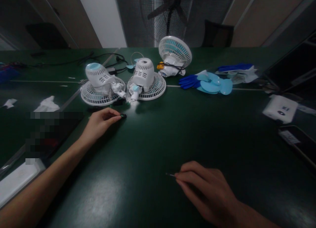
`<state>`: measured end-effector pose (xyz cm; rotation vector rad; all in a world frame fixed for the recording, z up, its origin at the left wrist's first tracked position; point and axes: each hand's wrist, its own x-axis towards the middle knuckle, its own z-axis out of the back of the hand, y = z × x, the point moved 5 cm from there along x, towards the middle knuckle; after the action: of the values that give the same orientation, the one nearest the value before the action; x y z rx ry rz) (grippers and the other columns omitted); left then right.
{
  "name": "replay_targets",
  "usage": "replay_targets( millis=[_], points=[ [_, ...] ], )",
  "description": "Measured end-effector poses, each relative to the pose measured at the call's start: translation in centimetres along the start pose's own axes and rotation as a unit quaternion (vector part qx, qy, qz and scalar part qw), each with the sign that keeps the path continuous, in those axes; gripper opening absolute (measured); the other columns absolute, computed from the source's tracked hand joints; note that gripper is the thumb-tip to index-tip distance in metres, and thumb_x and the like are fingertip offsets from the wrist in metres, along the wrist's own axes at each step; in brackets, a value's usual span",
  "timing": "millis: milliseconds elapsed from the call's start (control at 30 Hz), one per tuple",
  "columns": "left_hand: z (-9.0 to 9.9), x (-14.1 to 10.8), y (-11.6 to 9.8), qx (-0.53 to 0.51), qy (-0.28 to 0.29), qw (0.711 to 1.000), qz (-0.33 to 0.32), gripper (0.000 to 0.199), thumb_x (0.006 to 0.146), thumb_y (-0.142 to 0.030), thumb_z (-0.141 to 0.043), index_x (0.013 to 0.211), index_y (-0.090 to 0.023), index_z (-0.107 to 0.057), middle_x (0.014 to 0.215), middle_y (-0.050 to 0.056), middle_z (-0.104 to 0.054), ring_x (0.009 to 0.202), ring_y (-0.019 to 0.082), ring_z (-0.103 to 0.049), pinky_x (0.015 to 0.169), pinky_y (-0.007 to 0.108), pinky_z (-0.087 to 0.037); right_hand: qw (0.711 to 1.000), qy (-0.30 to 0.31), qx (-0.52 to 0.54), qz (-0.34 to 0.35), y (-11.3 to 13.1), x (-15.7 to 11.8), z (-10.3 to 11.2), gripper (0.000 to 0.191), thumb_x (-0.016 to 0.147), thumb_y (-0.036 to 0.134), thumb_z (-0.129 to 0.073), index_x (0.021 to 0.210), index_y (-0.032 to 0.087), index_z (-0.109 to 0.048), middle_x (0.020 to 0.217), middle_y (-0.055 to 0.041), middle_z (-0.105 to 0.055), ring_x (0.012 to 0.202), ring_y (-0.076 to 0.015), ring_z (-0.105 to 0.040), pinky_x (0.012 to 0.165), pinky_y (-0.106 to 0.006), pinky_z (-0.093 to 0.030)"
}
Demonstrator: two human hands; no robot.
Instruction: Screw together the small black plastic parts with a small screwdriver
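My left hand pinches a small dark part at the table surface, just in front of two white fans. The left fan and the middle fan lie with their grilles down and motor housings up. Closer to me on the right, my right hand is closed around a thin metal-tipped tool that points left; its handle is hidden by the fingers. A third fan stands tilted behind, with a dark cord wrapped round its neck.
Blue gloves and light-blue fan blades lie beyond on the green table. A white box and a dark phone-like device are at right. Crumpled white paper and a white object lie at left.
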<state>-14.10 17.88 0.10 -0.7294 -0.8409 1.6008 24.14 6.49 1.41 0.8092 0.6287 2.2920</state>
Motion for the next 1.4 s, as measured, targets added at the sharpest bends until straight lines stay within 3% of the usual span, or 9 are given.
replay_targets(
  millis=[367, 767, 1000, 1067, 1133, 1300, 1400],
  points=[
    [-0.3, -1.2, -1.4, 0.128, -0.036, 0.988, -0.081, 0.044, 0.09, -0.059, -0.069, 0.111, -0.021, -0.075, 0.112, 0.007, -0.077, 0.092, 0.025, -0.071, 0.079, 0.033, -0.053, 1.0, 0.01, 0.006, -0.002, -0.1, -0.1, -0.2, 0.017, 0.105, 0.015, -0.053, 0.112, 0.023, -0.067, 0.099, -0.0009, -0.07, 0.075, -0.0092, -0.068, 0.061, -0.024, -0.045],
    [-0.5, -0.7, -1.1, 0.066, -0.013, 0.997, -0.027, 0.049, 0.083, -0.061, -0.074, 0.109, -0.019, -0.074, 0.108, 0.007, -0.077, 0.09, 0.024, -0.07, 0.075, 0.03, -0.051, 1.0, 0.018, 0.004, -0.004, -0.3, -0.3, -0.4, 0.019, 0.104, 0.013, -0.053, 0.115, 0.022, -0.066, 0.1, -0.0018, -0.069, 0.075, -0.0104, -0.067, 0.062, -0.025, -0.046],
    [-0.7, -1.0, -1.0, 0.12, -0.021, 0.992, -0.045, 0.046, 0.089, -0.059, -0.07, 0.114, -0.021, -0.076, 0.101, 0.006, -0.075, 0.081, 0.021, -0.065, 0.069, 0.029, -0.047, 1.0, 0.007, -0.005, -0.002, 0.0, 0.1, -0.1, 0.018, 0.105, 0.015, -0.051, 0.112, 0.022, -0.067, 0.098, -0.002, -0.07, 0.073, -0.01, -0.068, 0.061, -0.023, -0.047],
    [-1.4, -1.6, -1.7, 0.133, 0.011, 0.989, -0.071, 0.044, 0.091, -0.058, -0.069, 0.114, -0.022, -0.076, 0.099, 0.006, -0.074, 0.08, 0.021, -0.064, 0.069, 0.03, -0.047, 1.0, 0.004, -0.006, -0.001, 0.0, 0.2, 0.0, 0.019, 0.105, 0.015, -0.051, 0.112, 0.022, -0.067, 0.098, -0.0019, -0.071, 0.073, -0.0101, -0.069, 0.06, -0.024, -0.047],
    [-2.8, -2.7, -2.9, 0.127, 0.079, 0.984, -0.101, 0.039, 0.094, -0.055, -0.067, 0.115, -0.023, -0.075, 0.1, 0.006, -0.073, 0.081, 0.02, -0.064, 0.07, 0.03, -0.048, 1.0, 0.004, -0.003, -0.003, 0.1, 0.4, 0.0, 0.019, 0.105, 0.015, -0.051, 0.112, 0.022, -0.067, 0.098, -0.0019, -0.07, 0.072, -0.0102, -0.068, 0.06, -0.024, -0.048],
    [-8.3, -7.8, -7.4, 0.074, 0.259, 0.944, -0.19, 0.016, 0.099, -0.034, -0.066, 0.11, -0.024, -0.073, 0.108, 0.005, -0.071, 0.093, 0.018, -0.066, 0.082, 0.031, -0.052, 1.0, 0.004, 0.0, -0.012, -0.2, 0.4, -0.1, 0.018, 0.104, 0.014, -0.053, 0.113, 0.021, -0.067, 0.098, -0.0025, -0.07, 0.075, -0.0108, -0.069, 0.062, -0.023, -0.05],
    [-10.7, -10.7, -9.3, 0.049, 0.301, 0.921, -0.242, 0.012, 0.098, -0.024, -0.066, 0.11, -0.021, -0.07, 0.103, 0.005, -0.07, 0.096, 0.018, -0.065, 0.084, 0.031, -0.05, 1.0, 0.01, -0.005, -0.017, -0.3, 0.3, -0.3, 0.018, 0.103, 0.015, -0.056, 0.115, 0.022, -0.067, 0.099, -0.0024, -0.07, 0.076, -0.0114, -0.069, 0.064, -0.023, -0.051]
  ],
)
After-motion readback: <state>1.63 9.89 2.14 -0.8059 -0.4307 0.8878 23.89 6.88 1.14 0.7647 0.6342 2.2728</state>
